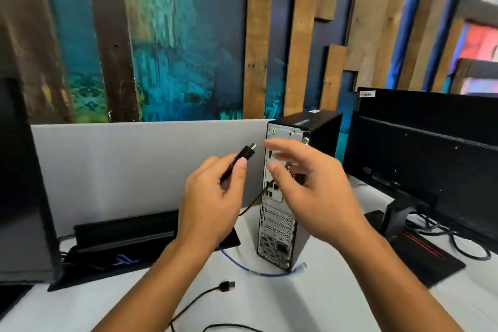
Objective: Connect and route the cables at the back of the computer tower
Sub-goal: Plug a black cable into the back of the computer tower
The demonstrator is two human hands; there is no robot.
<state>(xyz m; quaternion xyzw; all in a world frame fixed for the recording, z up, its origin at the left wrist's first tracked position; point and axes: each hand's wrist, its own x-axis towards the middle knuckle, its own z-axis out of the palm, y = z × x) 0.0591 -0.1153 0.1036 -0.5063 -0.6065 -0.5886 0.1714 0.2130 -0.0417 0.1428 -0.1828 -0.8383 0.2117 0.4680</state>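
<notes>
A slim black computer tower (280, 226) stands upright on the white desk, its metal back panel with ports facing me. My left hand (210, 202) grips a black cable plug (244, 153), its metal tip pointing up and right, just left of the panel. My right hand (307, 183) hovers in front of the upper ports, fingers spread, holding nothing, and hides part of the panel. One thin black cable (254, 201) is plugged into a mid-panel port. A blue network cable (258, 271) curls at the tower's base. A loose black USB plug (227, 286) lies on the desk.
A black monitor (431, 153) on a stand with red stripes (420, 248) stands to the right, cables beside it. A grey divider panel (134, 164) runs behind the desk. A black keyboard and bag (118, 240) lie at the left, beside another dark screen (18, 170).
</notes>
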